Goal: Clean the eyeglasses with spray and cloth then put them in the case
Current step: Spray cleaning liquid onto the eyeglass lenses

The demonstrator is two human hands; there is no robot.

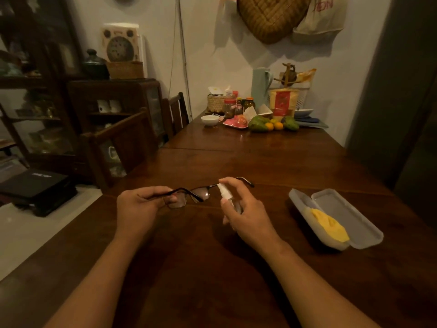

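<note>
Both forearms reach forward over the dark wooden bench [236, 268], wrists raised slightly so the hands meet above its middle. The left hand [138, 205] is curled, knuckles up, its grip pinched on the left temple arm of the eyeglasses [201, 194], which it holds off the bench with the lenses tilted toward the person and the other temple arm pointing away to the right. The right hand [246, 209] is turned palm-left with its grip wrapped around a small clear spray bottle [227, 197]; the index finger arches over the white nozzle head, which points at the right lens from just beside it, while the thumb and lower fingers press the bottle's body. To the right, well apart from the hands, a translucent grey case [350, 216] lies open on the bench with a crumpled yellow cloth [329, 227] inside its lower half.
</note>
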